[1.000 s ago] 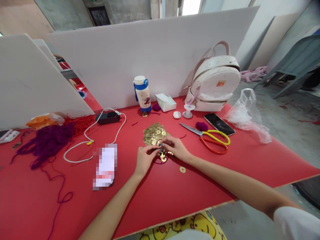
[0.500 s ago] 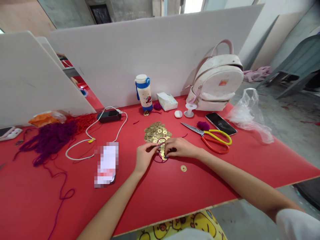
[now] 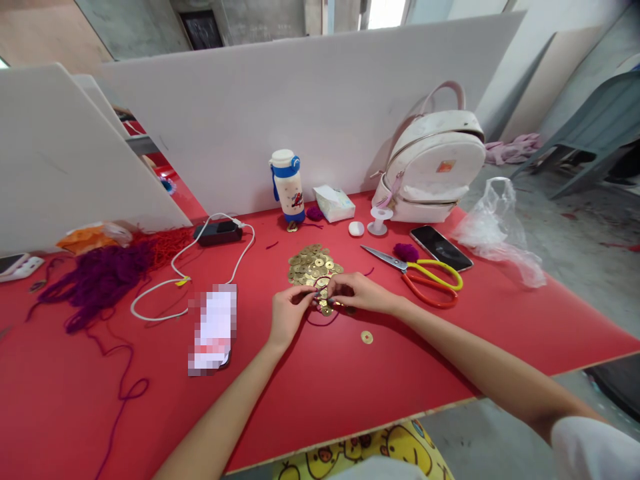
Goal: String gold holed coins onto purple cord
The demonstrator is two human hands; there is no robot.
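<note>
Hands, one pair, bare, brought close together over the near edge of the coin pile; left hand (image 3: 289,319), thumb and forefinger pinched on a dark purple cord (image 3: 323,325), part of which curves across the tabletop (image 3: 300,413) below the fingertips; right hand (image 3: 361,293), fingers bent to a narrow gap beside the left fingertips, what lies between them too small to tell.

Coin pile (image 3: 307,265), gold-coloured pieces, heaped just beyond the hands and partly beneath them; single coin (image 3: 367,337), flat, apart from the pile, on the near side of the right hand.

To the right: scissors (image 3: 403,265), yellow and red handles; purple yarn ball (image 3: 406,252), beside the blades; dark-screened phone (image 3: 441,247); clear plastic bag (image 3: 500,233).

Behind the pile: white bottle (image 3: 289,189), blue trim, upright; tissue pack (image 3: 336,205); white case (image 3: 356,229); spool (image 3: 379,221), upright; white backpack (image 3: 433,167), standing.

To the left: blurred-out phone (image 3: 215,327); white cable (image 3: 155,319), looped; black box (image 3: 219,233); purple yarn heap (image 3: 105,283).
</note>
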